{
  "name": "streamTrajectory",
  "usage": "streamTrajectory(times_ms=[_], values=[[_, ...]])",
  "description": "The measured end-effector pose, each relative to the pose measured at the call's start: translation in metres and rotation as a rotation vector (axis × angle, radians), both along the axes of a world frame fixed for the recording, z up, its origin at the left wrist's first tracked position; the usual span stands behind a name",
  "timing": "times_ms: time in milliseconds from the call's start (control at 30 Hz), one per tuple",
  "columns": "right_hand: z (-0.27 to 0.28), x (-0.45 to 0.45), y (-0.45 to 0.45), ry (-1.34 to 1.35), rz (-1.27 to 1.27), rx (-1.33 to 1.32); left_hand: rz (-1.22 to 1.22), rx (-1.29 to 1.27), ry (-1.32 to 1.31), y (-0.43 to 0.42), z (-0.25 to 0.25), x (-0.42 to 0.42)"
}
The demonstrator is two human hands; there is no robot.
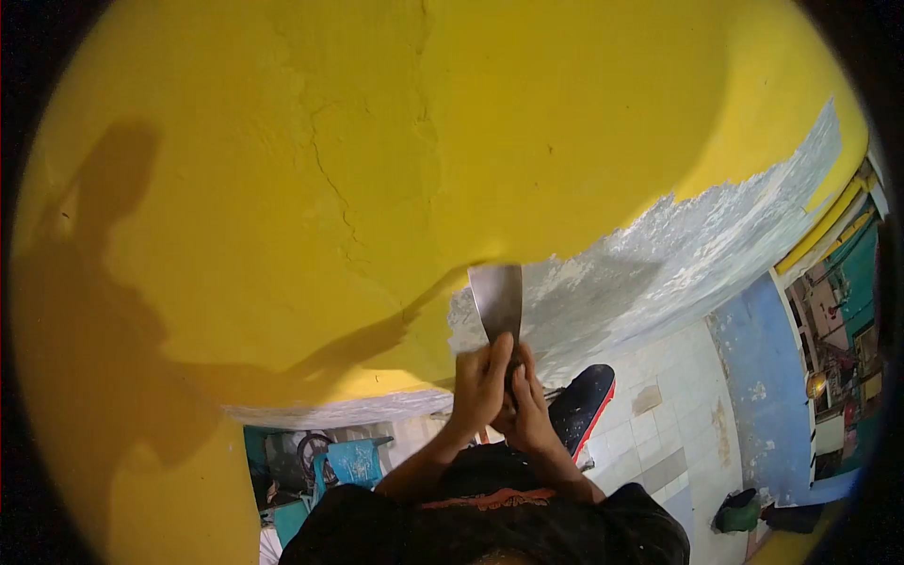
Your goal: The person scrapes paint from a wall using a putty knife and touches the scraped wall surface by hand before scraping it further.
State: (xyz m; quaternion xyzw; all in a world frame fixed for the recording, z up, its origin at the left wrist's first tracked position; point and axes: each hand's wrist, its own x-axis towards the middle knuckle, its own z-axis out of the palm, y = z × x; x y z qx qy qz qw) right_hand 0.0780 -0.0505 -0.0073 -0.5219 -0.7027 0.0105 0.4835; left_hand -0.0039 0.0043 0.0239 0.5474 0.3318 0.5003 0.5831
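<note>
My left hand [478, 386] and my right hand [529, 405] are both wrapped round the dark handle of a paint scraper [497, 299]. Its wide metal blade points up and away from me, with its edge at the border between yellow paint [377, 188] and a scraped grey-white patch [603, 282] on the wall. From this angle I cannot tell how firmly the edge presses on the paint. Most of the handle is hidden by my fingers.
Cracks run down the yellow paint above. A dark shoe with a red sole [584, 405] stands on the tiled floor [650, 433]. At lower left is a turquoise object [354, 461]; a blue wall [763, 377] and a doorway with cluttered items lie right.
</note>
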Motion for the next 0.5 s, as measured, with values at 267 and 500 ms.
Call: streamTrajectory(times_ms=[267,500], values=[[-0.025,-0.009,-0.005,0.099,0.062,-0.085,0.038,0.008,0.125,0.004,-0.016,-0.009],[-0.001,-0.014,-0.002,0.629,0.251,-0.346,0.018,0.022,0.218,0.001,0.009,-0.014]])
